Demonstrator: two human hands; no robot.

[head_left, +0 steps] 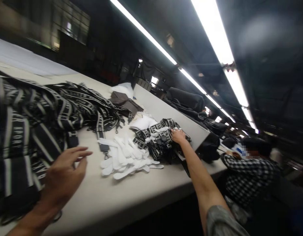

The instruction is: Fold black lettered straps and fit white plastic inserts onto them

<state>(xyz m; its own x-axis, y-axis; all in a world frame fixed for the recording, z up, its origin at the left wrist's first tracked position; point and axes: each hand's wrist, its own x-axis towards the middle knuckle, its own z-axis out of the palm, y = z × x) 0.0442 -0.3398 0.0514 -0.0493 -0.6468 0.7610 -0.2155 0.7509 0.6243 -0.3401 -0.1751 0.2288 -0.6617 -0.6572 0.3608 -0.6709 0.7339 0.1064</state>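
Observation:
My left hand (64, 175) hovers open above the table (112, 200), fingers spread, just beside a big heap of black-and-white webbing straps (30, 121) at the left. My right arm stretches far out, and my right hand (178, 136) lies on top of a smaller pile of the same straps (157, 139) near the table's far edge. Whether it grips a strap cannot be made out. A scatter of white flat pieces (125, 159) lies between the two piles.
A brown bag (124, 103) and white wrapping (123, 88) lie further back. A raised pale board (171, 114) borders the table at the right. A person in a checked shirt (247, 177) sits beyond the table's corner beside black bags (210, 144).

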